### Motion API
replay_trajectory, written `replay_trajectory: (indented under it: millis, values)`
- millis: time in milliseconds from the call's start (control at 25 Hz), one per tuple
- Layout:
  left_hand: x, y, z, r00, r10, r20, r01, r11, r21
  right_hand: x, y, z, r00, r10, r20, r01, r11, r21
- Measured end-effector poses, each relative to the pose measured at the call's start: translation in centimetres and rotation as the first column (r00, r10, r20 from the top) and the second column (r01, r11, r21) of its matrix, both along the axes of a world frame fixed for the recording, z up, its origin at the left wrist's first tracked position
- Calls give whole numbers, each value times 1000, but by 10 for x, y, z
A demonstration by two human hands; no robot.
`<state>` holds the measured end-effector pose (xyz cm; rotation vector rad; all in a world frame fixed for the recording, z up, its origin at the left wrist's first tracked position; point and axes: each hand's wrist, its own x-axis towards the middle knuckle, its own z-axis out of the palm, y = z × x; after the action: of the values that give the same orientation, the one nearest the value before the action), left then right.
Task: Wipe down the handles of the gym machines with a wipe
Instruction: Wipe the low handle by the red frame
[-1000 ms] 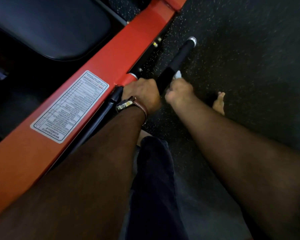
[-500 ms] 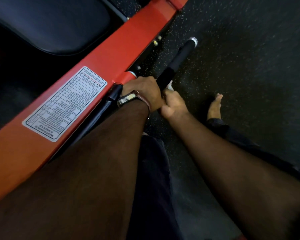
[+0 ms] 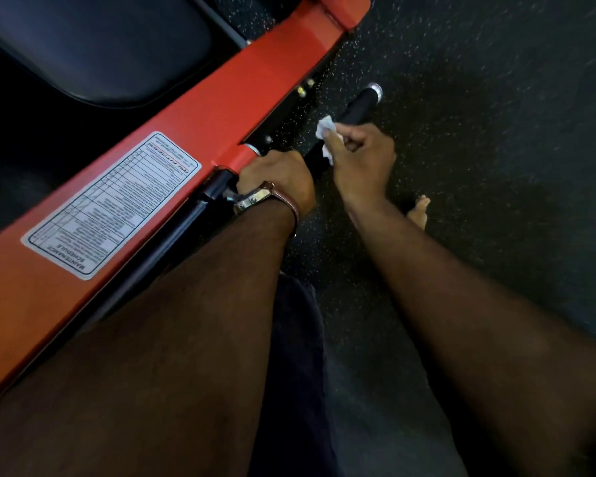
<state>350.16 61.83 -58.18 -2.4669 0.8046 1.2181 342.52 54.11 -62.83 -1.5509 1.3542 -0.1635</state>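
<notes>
Looks like a gym
Red machine frame (image 3: pixel 193 132), black padded seat (image 3: pixel 111 46), probably speckled rubber floor (image 3: pixel 479 98), maintenance schedule sticker (image 3: pixel 114 204).

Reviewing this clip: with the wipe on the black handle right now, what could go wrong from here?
1. The left hand grips the base of the handle, so the part under it may go unwiped.
2. The wipe is bunched small in the right hand; bare fingers may rub the grip instead.
3. A bare foot rests on the floor beneath the handle and could be struck if the handle swings.
</notes>
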Motion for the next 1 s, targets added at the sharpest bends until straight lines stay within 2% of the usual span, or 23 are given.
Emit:
replay_trajectory:
  millis: [120, 200, 280, 440, 600, 760, 840, 920, 1000]
  values:
    - [-2, 1, 1, 1000, 10, 24, -9, 999, -41, 9, 8, 2, 974, 184, -135, -199, 975, -103]
    - [-2, -1, 5, 999, 23, 26, -22, 997, -68, -2, 22, 14, 924, 356, -141, -373, 920, -121]
    - [-2, -1, 3, 1000, 15, 22, -14, 998, -56, 1, 8, 10, 891, 430, -145, -448, 886, -124]
    - [-1, -3, 1, 1000, 21, 4, -22, 999, 35, 27, -18, -3, 919, 304, -251, -333, 940, -78]
    - [-2, -5, 4, 999, 39, -21, -38, 999, 13, -2, 0, 18, 933, 311, -182, -335, 935, -119]
    - [-1, -5, -2, 999, 48, -13, -48, 999, 17, 23, -31, -7, 969, 23, -246, -38, 998, -56]
    - [0, -7, -5, 998, 50, -31, -49, 999, 17, 24, -20, -1, 973, 38, -229, -57, 995, -76]
    - [0, -9, -7, 996, 79, -40, -80, 997, -18, 6, 7, 16, 972, 153, -179, -173, 979, -108]
    - [-2, -10, -5, 996, 91, -5, -91, 995, -39, -3, 15, 20, 978, 136, -157, -158, 978, -136]
